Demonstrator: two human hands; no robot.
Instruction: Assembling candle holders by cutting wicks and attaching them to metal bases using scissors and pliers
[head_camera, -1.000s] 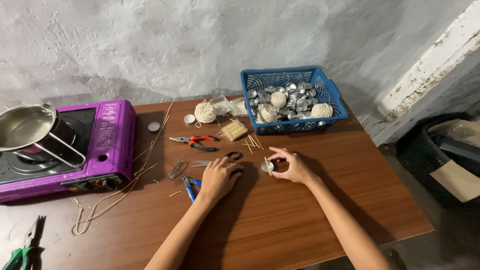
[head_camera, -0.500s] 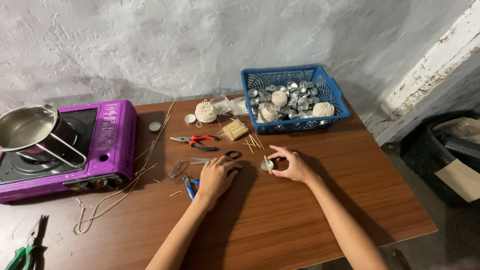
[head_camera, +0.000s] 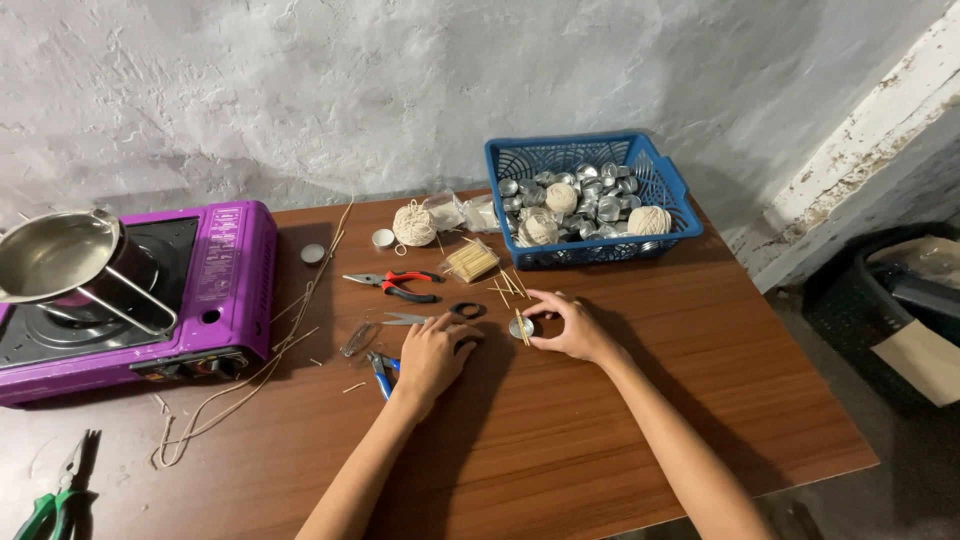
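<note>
Your right hand (head_camera: 570, 328) stays pinched on the small metal cup (head_camera: 521, 327); your left hand (head_camera: 432, 352) still rests loosely curled and empty by the scissors (head_camera: 436, 315).

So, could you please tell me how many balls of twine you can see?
4: one ball of twine on the table beside the basket, three inside it; others may be buried.

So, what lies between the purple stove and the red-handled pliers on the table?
In the head view, long pale wick strings lie between the purple stove and the red-handled pliers; otherwise bare wood.
</note>
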